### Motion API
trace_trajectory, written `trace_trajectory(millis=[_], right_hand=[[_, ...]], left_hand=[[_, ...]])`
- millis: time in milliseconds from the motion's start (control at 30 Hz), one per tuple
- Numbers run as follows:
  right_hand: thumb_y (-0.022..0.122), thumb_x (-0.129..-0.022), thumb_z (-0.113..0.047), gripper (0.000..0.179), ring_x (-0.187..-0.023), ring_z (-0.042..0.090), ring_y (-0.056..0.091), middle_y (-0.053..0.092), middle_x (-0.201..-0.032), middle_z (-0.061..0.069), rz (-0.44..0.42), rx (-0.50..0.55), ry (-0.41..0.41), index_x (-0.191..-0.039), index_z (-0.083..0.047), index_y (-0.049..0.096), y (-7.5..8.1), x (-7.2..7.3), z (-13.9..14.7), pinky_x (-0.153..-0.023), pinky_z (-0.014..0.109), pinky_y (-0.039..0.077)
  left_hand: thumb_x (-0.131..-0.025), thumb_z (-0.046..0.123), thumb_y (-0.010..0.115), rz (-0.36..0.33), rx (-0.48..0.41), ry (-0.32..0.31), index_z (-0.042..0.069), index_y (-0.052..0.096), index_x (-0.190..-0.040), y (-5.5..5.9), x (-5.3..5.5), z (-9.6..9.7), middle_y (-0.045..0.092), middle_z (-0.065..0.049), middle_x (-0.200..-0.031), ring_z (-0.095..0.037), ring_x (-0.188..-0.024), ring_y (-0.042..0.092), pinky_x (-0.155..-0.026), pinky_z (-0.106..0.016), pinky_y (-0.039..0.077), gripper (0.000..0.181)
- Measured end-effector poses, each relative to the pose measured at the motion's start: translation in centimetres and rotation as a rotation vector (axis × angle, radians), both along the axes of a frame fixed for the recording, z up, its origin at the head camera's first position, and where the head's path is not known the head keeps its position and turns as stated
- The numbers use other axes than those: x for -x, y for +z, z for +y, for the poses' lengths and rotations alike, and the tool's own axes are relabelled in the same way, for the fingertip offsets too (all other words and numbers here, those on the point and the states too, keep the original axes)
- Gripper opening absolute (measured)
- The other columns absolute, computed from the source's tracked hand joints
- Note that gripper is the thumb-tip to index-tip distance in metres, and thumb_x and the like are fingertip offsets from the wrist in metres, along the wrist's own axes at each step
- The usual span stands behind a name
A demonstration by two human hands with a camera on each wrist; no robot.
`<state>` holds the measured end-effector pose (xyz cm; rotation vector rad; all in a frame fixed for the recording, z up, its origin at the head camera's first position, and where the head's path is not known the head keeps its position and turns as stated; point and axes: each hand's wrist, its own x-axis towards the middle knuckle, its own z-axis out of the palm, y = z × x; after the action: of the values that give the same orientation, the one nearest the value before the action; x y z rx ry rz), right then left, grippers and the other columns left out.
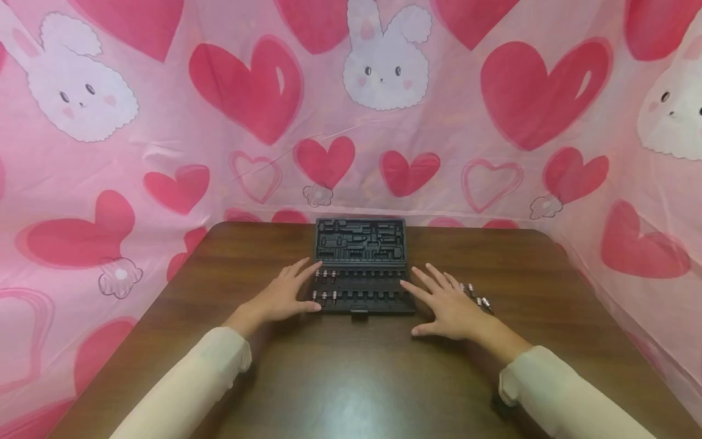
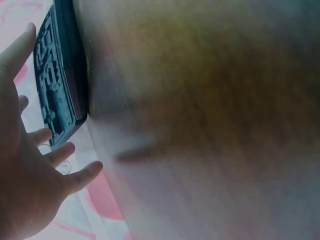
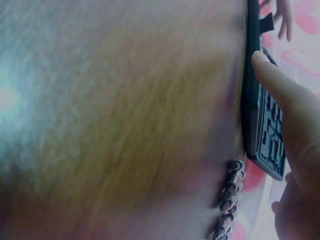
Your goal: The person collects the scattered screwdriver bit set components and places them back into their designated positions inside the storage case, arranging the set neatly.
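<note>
A black socket case [image 1: 360, 284] lies unfolded on the table, its moulded lid [image 1: 360, 240] raised at the back. Small metal sockets [image 1: 325, 297] fill the left slots of its two rows; the slots farther right hold none. My left hand [image 1: 283, 294] is at the case's left edge, fingers spread, thumb by the front corner. At the right edge hovers my right hand [image 1: 451, 305], fingers apart and nothing in its grasp. Several loose sockets [image 3: 230, 195] lie on the table beyond the right hand, which partly hides them in the head view.
The brown wooden table [image 1: 351, 378] reaches back to a pink curtain [image 1: 460, 122] printed with hearts and rabbits, which also hangs along both sides. A latch tab [image 1: 359, 315] sticks out from the front of the case.
</note>
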<state>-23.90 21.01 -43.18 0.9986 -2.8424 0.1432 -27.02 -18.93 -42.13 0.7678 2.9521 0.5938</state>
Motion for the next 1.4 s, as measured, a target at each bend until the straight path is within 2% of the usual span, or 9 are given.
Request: trace_trajectory(millis=[100, 200, 333, 500, 700, 967, 1033, 1233, 1400], right_hand=[[0.067, -0.072, -0.072, 0.101, -0.145, 0.038, 0.006, 0.012, -0.161, 0.008, -0.007, 0.01, -0.006, -0.154, -0.027, 0.028, 0.1, 0.1, 0.3, -0.105, 0.069, 0.02], [0.068, -0.072, -0.071, 0.102, -0.143, 0.039, 0.013, 0.015, -0.16, 0.009, -0.007, 0.019, -0.009, -0.154, -0.028, 0.027, 0.3, 0.3, 0.7, -0.1, 0.069, 0.028], [0.072, -0.071, -0.068, 0.101, -0.134, 0.038, 0.029, 0.028, -0.154, 0.013, 0.009, 0.06, -0.026, -0.154, -0.03, 0.029, 1.1, 0.4, 1.2, -0.095, 0.064, 0.035], [0.075, -0.07, -0.065, 0.098, -0.122, 0.035, 0.039, 0.044, -0.141, 0.015, 0.039, 0.087, -0.042, -0.151, -0.029, 0.035, 1.7, 0.6, 1.8, -0.092, 0.054, 0.036], [0.077, -0.068, -0.065, 0.098, -0.11, 0.032, 0.044, 0.052, -0.128, 0.014, 0.057, 0.092, -0.049, -0.151, -0.03, 0.037, 1.6, 0.5, 2.1, -0.085, 0.047, 0.036], [0.077, -0.07, -0.061, 0.093, -0.093, 0.023, 0.043, 0.06, -0.108, 0.007, 0.06, 0.091, -0.053, -0.15, -0.031, 0.039, 1.2, 0.4, 2.7, -0.079, 0.039, 0.035], [0.077, -0.071, -0.061, 0.092, -0.09, 0.021, 0.042, 0.062, -0.106, 0.005, 0.055, 0.09, -0.061, -0.149, -0.031, 0.04, 1.0, 0.4, 2.9, -0.077, 0.037, 0.034], [0.079, -0.071, -0.058, 0.089, -0.083, 0.019, 0.04, 0.065, -0.1, 0.004, 0.051, 0.121, -0.07, -0.147, -0.027, 0.045, 0.7, 0.4, 3.3, -0.074, 0.035, 0.032], [0.081, -0.071, -0.052, 0.081, -0.08, 0.018, 0.04, 0.066, -0.095, 0.002, 0.045, 0.164, -0.056, -0.141, -0.02, 0.053, 0.5, 0.5, 3.3, -0.072, 0.034, 0.032]], left_hand=[[-0.079, 0.057, 0.071, -0.016, -0.035, 0.022, 0.033, 0.023, -0.155, 0.0, 0.1, 0.0, 0.019, -0.01, -0.158, -0.038, -0.139, 0.024, -0.101, -0.065, 0.032, 0.093], [-0.079, 0.056, 0.072, -0.027, -0.056, 0.041, 0.032, 0.024, -0.155, 0.0, 0.2, 0.0, 0.022, -0.01, -0.157, -0.036, -0.138, 0.026, -0.101, -0.063, 0.035, 0.093], [-0.079, 0.051, 0.074, -0.029, -0.098, 0.065, 0.028, 0.027, -0.154, 0.1, 0.5, 0.0, 0.026, -0.013, -0.155, -0.036, -0.136, 0.028, -0.102, -0.062, 0.035, 0.092], [-0.079, 0.046, 0.077, -0.04, -0.136, 0.088, 0.024, 0.029, -0.154, 0.5, 0.6, 0.0, 0.03, -0.017, -0.152, -0.038, -0.134, 0.03, -0.102, -0.063, 0.034, 0.091], [-0.079, 0.044, 0.078, -0.072, -0.157, 0.119, 0.025, 0.029, -0.154, 0.5, 0.7, -0.1, 0.035, -0.018, -0.148, -0.038, -0.131, 0.034, -0.1, -0.063, 0.035, 0.091], [-0.078, 0.043, 0.079, -0.114, -0.193, 0.146, 0.025, 0.031, -0.153, -0.1, 1.0, -0.3, 0.04, -0.014, -0.144, -0.034, -0.128, 0.035, -0.102, -0.06, 0.035, 0.09], [-0.079, 0.04, 0.078, -0.135, -0.231, 0.133, 0.02, 0.032, -0.153, -0.1, 1.1, -0.3, 0.042, -0.016, -0.141, -0.036, -0.126, 0.04, -0.101, -0.059, 0.037, 0.089], [-0.083, 0.029, 0.077, -0.278, -0.396, 0.121, 0.01, 0.034, -0.15, 0.3, 1.2, -0.8, 0.047, -0.023, -0.136, -0.04, -0.119, 0.051, -0.097, -0.055, 0.043, 0.082], [-0.086, 0.022, 0.073, -0.377, -0.459, 0.135, 0.008, 0.037, -0.148, 0.3, 1.2, -1.2, 0.056, -0.023, -0.124, -0.032, -0.099, 0.058, -0.078, -0.044, 0.053, 0.073]])
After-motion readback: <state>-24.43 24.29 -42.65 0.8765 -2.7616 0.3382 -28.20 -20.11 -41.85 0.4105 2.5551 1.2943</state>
